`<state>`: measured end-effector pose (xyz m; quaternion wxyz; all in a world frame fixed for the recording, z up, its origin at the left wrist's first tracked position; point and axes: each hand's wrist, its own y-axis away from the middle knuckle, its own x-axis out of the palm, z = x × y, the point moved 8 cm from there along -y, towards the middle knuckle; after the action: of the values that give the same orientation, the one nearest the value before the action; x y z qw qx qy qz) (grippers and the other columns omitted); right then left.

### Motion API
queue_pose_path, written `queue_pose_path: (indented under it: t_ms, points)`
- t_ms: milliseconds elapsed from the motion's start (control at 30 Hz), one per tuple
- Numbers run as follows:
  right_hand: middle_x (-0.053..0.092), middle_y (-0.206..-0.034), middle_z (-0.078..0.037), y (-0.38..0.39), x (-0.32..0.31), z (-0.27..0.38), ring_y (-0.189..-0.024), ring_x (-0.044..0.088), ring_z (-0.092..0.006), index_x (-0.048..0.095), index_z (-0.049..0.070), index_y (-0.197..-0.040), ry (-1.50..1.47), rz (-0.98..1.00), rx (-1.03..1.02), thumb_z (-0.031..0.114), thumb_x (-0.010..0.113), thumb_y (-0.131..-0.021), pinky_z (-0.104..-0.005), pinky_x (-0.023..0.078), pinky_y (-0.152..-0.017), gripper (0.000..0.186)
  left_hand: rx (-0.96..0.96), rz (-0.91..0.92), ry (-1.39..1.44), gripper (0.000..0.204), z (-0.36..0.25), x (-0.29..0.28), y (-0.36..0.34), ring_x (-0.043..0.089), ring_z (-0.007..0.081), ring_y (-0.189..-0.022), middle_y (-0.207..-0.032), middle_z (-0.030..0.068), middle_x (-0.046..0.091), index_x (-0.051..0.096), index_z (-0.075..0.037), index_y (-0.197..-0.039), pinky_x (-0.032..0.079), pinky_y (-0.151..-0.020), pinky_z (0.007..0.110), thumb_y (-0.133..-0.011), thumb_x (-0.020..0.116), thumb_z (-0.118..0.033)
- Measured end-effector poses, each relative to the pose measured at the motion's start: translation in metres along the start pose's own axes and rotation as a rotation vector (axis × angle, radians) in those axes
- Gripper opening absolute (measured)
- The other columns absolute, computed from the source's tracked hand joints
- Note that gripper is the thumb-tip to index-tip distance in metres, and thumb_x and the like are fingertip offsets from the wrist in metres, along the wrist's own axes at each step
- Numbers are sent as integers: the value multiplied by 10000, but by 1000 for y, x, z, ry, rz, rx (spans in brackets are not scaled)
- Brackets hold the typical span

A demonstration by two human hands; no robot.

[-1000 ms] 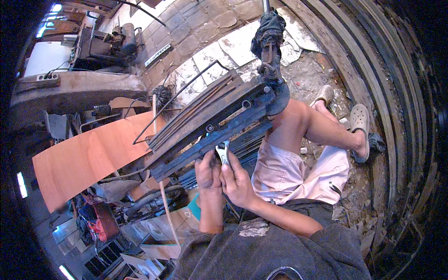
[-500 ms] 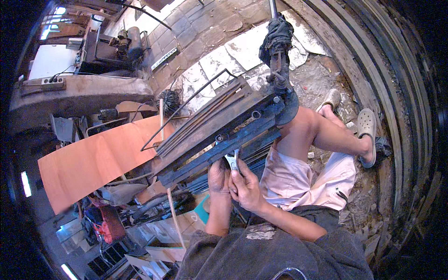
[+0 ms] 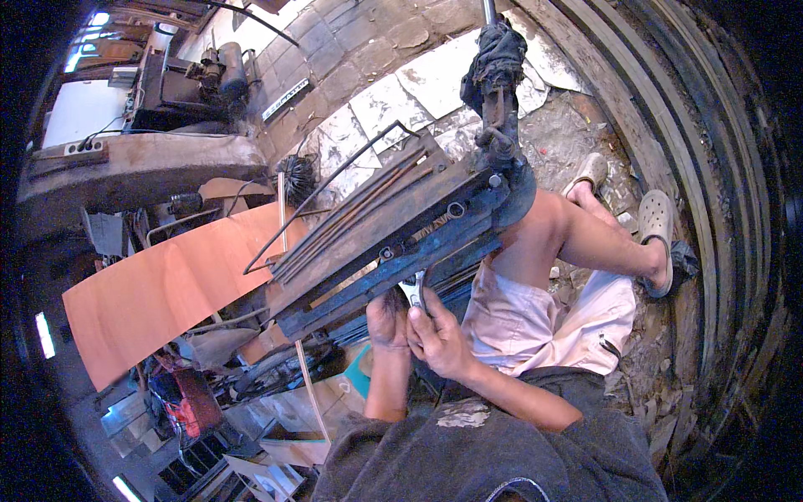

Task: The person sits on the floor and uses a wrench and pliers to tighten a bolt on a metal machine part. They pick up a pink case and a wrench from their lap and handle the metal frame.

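The right hand (image 3: 443, 343) is closed around the handle of a silver adjustable wrench (image 3: 413, 293), with the thumb lying along the shank. The wrench stands with its head upward, just at the lower edge of a long, blue-black steel beam (image 3: 452, 261) on a lever-operated machine. Whether the wrench jaws engage a fastener cannot be determined; the far end of the head is obscured.

The left hand (image 3: 387, 322) is positioned immediately left of the wrench, fingers curled upward near the underside of the beam. Its grip cannot be confirmed.

Status, as judged from the visible parts: the work is in progress and the tool is at the beam. A round, dark metal bolt head (image 3: 386, 253) and a ring-shaped metal fitting (image 3: 456, 210) are in place on the assembly, and the upright lever, wrapped in black cloth (image 3: 498, 65), is attached at the far end. No detached fastener is discernible. Fastener tightness, and therefore the amount of work remaining, cannot be established.
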<state>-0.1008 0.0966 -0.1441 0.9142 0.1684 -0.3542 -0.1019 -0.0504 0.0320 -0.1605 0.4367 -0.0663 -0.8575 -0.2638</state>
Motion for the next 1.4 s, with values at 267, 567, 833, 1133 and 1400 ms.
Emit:
queue_pose_path:
  t_ms: [267, 567, 833, 1133, 1400]
  points:
    - [290, -599, 72, 6, 8, 3, -490, 292, -34, 271, 179, -1427, -263, 56, 216, 309, 438, -989, -201, 278, -425, 486, -87, 0, 94, 333, 2, -12, 2, 596, 266, -1044, -1135, 128, 625, 573, -12, -1159, 455, -959, 400, -927, 523, -245]
    - [303, -608, 37, 8, 10, 18, -456, 265, -59, 266, 187, -1408, -272, 97, 280, 305, 398, -1000, -191, 266, -399, 444, -175, -31, 189, 289, 15, -12, 7, 594, 227, -1019, -1125, 109, 628, 583, -21, -1147, 468, -903, 354, -942, 516, -213]
    - [281, -611, 38, 5, 3, 21, -475, 248, -57, 261, 189, -1416, -245, 196, 305, 302, 395, -1002, -194, 254, -408, 449, -82, -76, 139, 283, 16, -4, 10, 598, 221, -997, -1116, 103, 627, 576, -26, -1149, 474, -888, 359, -956, 482, -211]
    - [277, -633, 30, 8, -6, 38, -488, 282, -67, 334, 163, -1348, -106, 250, 434, 341, 355, -1006, -200, 276, -409, 386, -13, -215, 127, 327, 22, -10, 12, 568, 250, -1048, -1155, 118, 600, 526, -13, -1194, 447, -943, 386, -977, 415, -230]
    - [283, -625, 22, 17, -7, 34, -481, 302, -93, 391, 123, -907, -98, 252, 742, 534, 304, -969, -234, 294, -419, 424, 25, -271, 38, 301, 22, -3, 12, 579, 224, -1030, -1144, 100, 609, 547, -33, -1177, 451, -917, 377, -963, 453, -223]
